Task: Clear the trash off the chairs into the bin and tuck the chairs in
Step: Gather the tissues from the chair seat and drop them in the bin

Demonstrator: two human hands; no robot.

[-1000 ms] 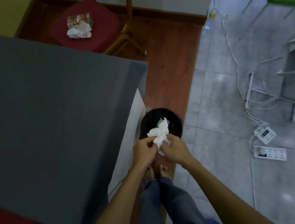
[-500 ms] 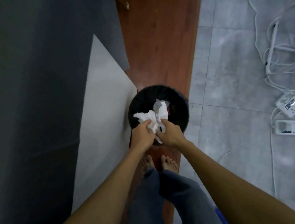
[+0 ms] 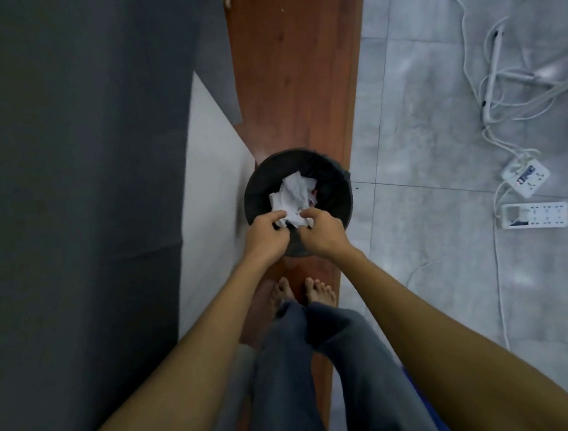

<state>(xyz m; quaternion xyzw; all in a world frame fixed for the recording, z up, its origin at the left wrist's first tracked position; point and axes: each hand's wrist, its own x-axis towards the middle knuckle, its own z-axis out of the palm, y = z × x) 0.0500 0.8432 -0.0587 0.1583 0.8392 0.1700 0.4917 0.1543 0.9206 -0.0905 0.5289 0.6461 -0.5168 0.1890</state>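
Note:
A round black bin [image 3: 342,189] stands on the floor just ahead of my bare feet. Over its opening is a crumpled wad of white tissue trash [image 3: 292,194], with a bit of red showing at its right side. My left hand [image 3: 265,236] and my right hand [image 3: 322,234] are side by side above the bin's near rim, fingers curled onto the wad's near edge. The wad reaches down into the bin mouth. No chair is in view.
A large table under a grey cloth [image 3: 65,165] fills the left, its white side panel [image 3: 211,187] touching the bin. The bin stands on a strip of red-brown wood floor [image 3: 294,77]. On the grey tiles to the right lie two power strips [image 3: 535,214] and tangled white cables [image 3: 490,77].
My head has tilted down, so the red chair with trash has left the view. Both hands have carried the wad forward and lower, over the bin mouth.

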